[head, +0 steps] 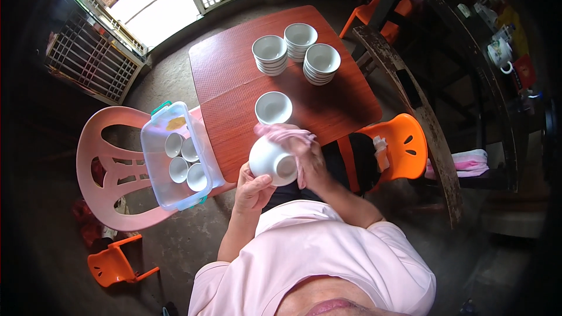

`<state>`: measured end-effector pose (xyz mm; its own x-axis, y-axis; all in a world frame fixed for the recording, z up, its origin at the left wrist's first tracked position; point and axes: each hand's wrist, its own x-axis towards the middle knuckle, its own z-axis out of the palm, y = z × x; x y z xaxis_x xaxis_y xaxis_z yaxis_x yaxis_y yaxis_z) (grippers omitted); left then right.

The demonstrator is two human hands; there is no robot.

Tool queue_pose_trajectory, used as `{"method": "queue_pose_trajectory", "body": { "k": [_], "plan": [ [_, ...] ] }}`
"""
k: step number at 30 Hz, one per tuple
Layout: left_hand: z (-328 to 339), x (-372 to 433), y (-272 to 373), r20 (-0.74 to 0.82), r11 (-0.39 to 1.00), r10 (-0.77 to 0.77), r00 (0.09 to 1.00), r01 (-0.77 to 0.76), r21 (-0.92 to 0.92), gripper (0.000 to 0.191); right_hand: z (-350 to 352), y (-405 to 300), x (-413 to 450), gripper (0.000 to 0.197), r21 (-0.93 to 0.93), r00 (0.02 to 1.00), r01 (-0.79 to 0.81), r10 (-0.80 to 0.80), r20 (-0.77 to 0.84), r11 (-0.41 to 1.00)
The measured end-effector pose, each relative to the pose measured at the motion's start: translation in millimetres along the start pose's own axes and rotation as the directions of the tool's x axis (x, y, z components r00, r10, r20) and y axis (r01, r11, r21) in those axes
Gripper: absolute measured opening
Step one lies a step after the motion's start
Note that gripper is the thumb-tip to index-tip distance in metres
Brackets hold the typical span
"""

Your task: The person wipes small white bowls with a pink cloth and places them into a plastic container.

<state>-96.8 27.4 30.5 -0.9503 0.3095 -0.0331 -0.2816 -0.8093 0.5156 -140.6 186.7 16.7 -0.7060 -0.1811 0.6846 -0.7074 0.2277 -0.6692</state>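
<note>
My left hand (pixel 255 188) grips the rim of a white bowl (pixel 268 162), which is tipped so its underside and foot ring face up. Against the bowl's outer wall, my right hand (pixel 312 162) presses a pink cloth (pixel 283 134); its fingers are partly covered by the fabric. Just beyond the cloth, another white bowl (pixel 273 107) stands upright on the red-brown table (pixel 228 109). Farther back are three stacks of white bowls: a left stack (pixel 269 55), a rear stack (pixel 300 41) and a right stack (pixel 322 63).
A clear plastic bin (pixel 158 184) with several white bowls sits on a pink plastic chair (pixel 90 140) at the left. An orange chair (pixel 410 140) stands at the right, beside a worn wooden bench (pixel 390 59) bearing a dark phone-like object (pixel 408 87). A small orange chair (pixel 109 265) is at lower left.
</note>
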Motion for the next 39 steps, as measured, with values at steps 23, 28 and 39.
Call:
{"method": "queue_pose_trajectory", "body": {
  "k": [23, 28, 39],
  "plan": [
    [-12, -11, 1, 0.031, 0.961, -0.246, 0.969, 0.248, -0.122, 0.057, -32, -41, 71, 0.029, 0.157, 0.709, -0.268, 0.084, 0.700, 0.950],
    [-5, -1, 1, -0.035, 0.992, 0.002, 0.999, -0.006, -0.125, 0.056, 7, -48, 28, 0.038, 0.541, 0.920, -0.341, 0.392, 0.022, 0.769],
    [8, -14, 7, 0.075, 0.871, -0.208, 0.975, 0.149, 0.469, 0.026, -39, -45, 72, 0.032, 0.226, 0.570, -0.724, 0.379, 0.729, 0.652]
  ]
}}
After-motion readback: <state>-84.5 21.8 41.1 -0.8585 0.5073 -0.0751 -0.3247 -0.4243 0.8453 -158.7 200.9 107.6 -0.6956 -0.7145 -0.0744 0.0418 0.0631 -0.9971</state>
